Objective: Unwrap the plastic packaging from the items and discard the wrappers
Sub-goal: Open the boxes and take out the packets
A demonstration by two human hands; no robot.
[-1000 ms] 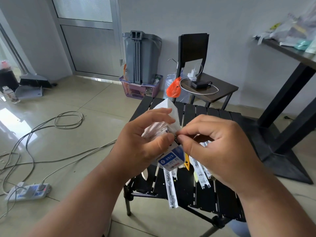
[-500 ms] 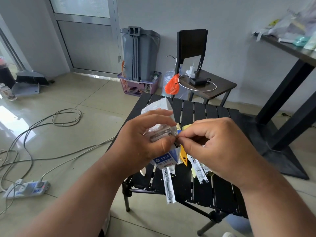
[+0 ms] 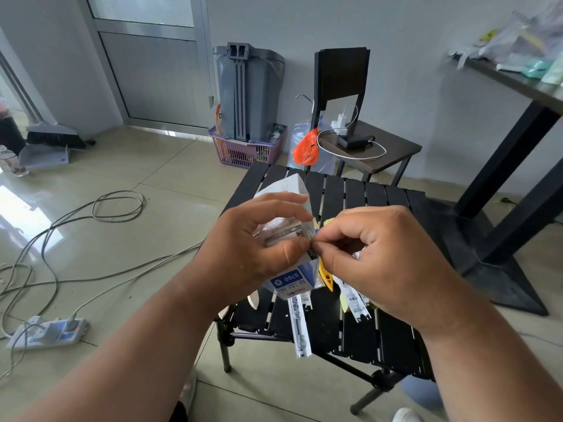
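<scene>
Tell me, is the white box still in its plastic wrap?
Yes: shiny film still covers the box where the left hand grips it.

Count: two hands, left hand (image 3: 259, 248) and right hand (image 3: 387, 263); one wrapped box (image 3: 289, 278) in the left grip; below the grip, three visible packaged pens (image 3: 300, 327); one yellow tool (image 3: 326, 275).

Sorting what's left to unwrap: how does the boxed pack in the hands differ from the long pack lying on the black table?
The boxed pack is held up off the slatted table; the long pack lies flat on it. The boxed pack is blocky, with a blue label; the long pack is thin and narrow. The left hand grips the boxed pack and the right hand pinches its edge; nothing touches the long pack. Both show clear plastic wrapping.
</scene>
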